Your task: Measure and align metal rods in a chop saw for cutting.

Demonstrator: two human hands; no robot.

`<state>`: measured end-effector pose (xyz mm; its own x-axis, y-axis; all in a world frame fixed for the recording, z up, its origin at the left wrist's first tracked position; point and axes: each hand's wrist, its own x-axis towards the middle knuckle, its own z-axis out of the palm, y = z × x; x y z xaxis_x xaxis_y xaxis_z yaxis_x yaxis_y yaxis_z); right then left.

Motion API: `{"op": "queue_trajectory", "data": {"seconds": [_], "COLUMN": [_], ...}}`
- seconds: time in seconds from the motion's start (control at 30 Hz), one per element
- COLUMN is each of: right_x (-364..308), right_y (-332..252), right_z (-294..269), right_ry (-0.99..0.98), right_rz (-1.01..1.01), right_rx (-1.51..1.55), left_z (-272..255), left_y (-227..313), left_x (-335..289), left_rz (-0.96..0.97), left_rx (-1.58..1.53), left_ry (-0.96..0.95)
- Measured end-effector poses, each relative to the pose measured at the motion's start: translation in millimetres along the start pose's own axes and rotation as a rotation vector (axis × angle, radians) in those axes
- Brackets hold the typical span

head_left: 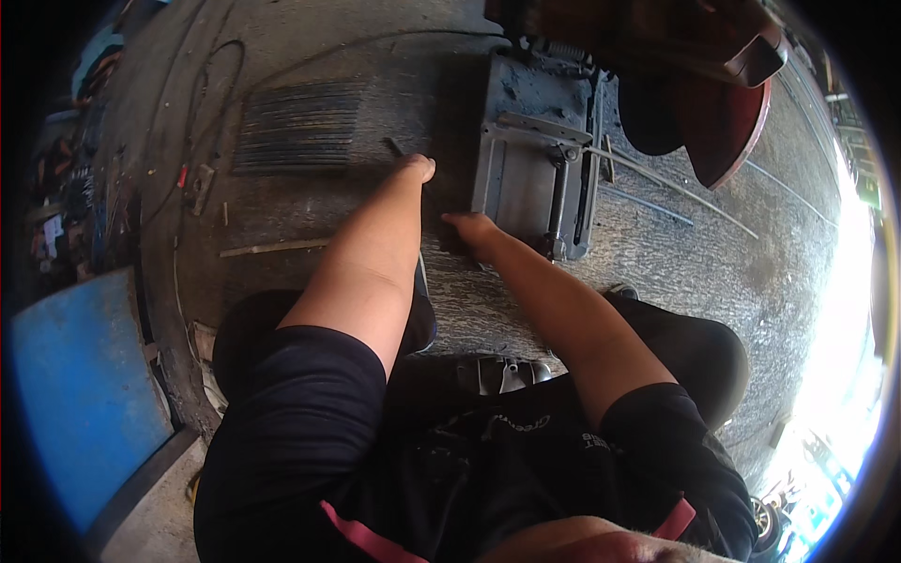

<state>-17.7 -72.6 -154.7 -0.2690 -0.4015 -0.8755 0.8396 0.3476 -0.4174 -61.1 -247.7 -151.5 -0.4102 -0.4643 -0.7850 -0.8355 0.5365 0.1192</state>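
My left hand (pixel 419 168) is closed around a thin dark rod (pixel 393 146), whose end pokes out beyond the fingers at the upper left. Lower and to the right, my right hand (pixel 472 232) is beside the near left edge of a cut-off saw's metal base (pixel 526 176). One digit points left toward the left hand; the other fingers look curled, and shadow hides what they hold, if anything. On the base are a clamp screw (pixel 559 202) and a flat fence. The saw's dark body (pixel 648 42) and reddish round guard (pixel 737 136) overhang its far right side.
Several dark rods (pixel 298 127) lie side by side at the far left. A narrow strip (pixel 272 248) rests nearer me. A long bar (pixel 676 190) sticks out right from the saw. A cable (pixel 375 42) crosses the floor behind. At left stands a blue panel (pixel 84 385).
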Motion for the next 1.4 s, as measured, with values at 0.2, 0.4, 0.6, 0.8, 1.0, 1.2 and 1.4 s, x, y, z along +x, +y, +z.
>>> {"op": "queue_trajectory", "data": {"seconds": [0.2,0.4,0.6,0.8,1.0,1.2,1.4], "right_x": [-3.9,-12.8,-21.7,-43.1,-64.5,-80.4,-64.8], "right_y": [-7.1,-5.9,-4.0,-15.8,-29.2,-32.3,-39.5], "right_z": [0.1,-4.1,-3.7,3.9,-19.4,-71.7,-150.0], "right_ry": [0.02,0.049,0.016,-0.077,0.024,-0.066,0.372], "right_rz": [-0.013,-0.08,-0.294,-0.339,-0.537,-0.264,-0.511], "right_rx": [-0.024,-0.051,-0.335,-0.591,-0.492,0.266,0.455], "left_z": [25.4,31.0,3.6,-77.9,-97.3,-49.1,-16.6], "left_y": [-11.2,-21.8,-49.8,-52.6,15.5,77.0,107.4], "left_x": [30.0,42.5,77.3,31.4,-44.2,-46.5,-27.6], "left_rz": [-0.003,-0.211,-0.159,-0.121,-0.031,-0.019,-0.047], "left_rx": [0.251,-0.253,-0.22,-0.437,-1.35,-1.438,-1.261], "left_ry": [0.084,0.094,0.557,0.712,0.498,0.391,0.386]}}
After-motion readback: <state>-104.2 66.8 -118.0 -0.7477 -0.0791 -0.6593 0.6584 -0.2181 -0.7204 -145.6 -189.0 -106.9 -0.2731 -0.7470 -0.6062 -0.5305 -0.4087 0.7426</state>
